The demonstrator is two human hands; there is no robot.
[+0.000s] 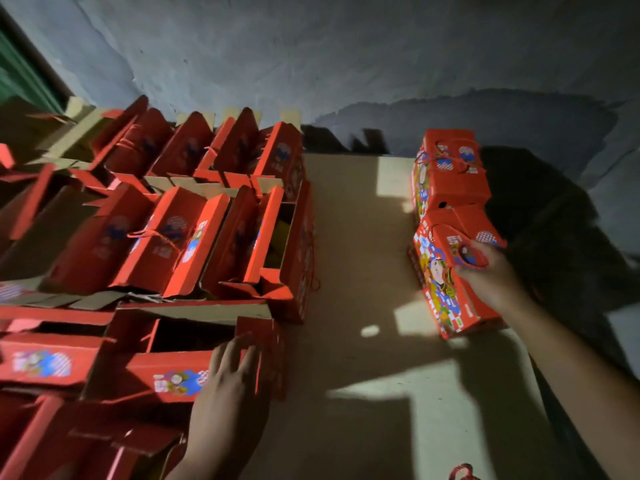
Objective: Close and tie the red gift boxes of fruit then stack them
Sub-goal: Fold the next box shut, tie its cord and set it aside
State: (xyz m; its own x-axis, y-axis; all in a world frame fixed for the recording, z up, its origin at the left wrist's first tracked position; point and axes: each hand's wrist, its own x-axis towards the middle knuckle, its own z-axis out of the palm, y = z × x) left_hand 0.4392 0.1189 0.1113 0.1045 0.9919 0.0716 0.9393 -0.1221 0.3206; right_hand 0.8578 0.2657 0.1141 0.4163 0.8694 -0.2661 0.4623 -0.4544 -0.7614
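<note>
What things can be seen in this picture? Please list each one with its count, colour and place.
open gift boxes: many, exact count unclear, red, crowded on the left with flaps up
near open box: one, red, front left, under the left hand
closed gift boxes: two, red with colourful print, on the right; the far one has red string across its top
cardboard sheet: one, beige, under the boxes
red string: one piece, bottom edge, right of centre
wall: grey, behind
left hand: fingers straight, resting on the near open box
right hand: grip on the nearer closed box at its top
</note>
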